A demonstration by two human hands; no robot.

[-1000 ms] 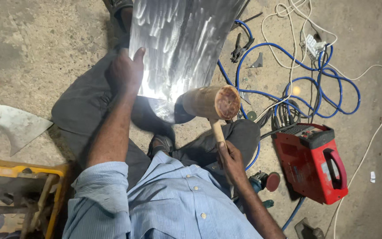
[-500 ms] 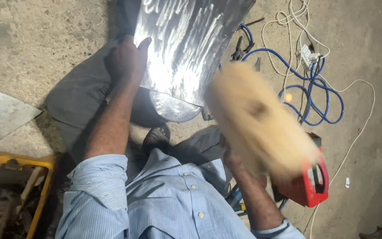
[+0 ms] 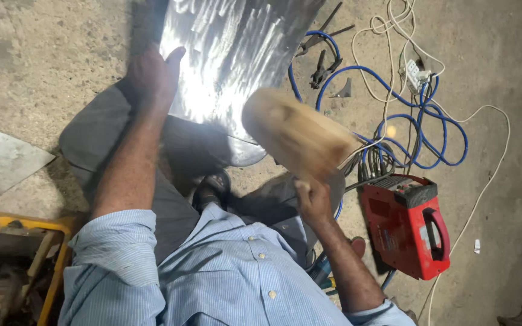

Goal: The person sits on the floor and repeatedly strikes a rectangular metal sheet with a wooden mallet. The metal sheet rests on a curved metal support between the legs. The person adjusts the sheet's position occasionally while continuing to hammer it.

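On the floor, left hand (image 3: 150, 75) flat on metal sheet (image 3: 237, 54) — right hand (image 3: 312, 202) grips wooden mallet (image 3: 294, 133).

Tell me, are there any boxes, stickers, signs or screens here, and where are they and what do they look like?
No packages, signs or screens show.
Red machine: on the floor beside the right hand, boxy, red with black trim and a handle; any sticker on it is too small to tell.
White scrap: on the floor right of the machine, small, rectangular; may be a tag, cannot tell.
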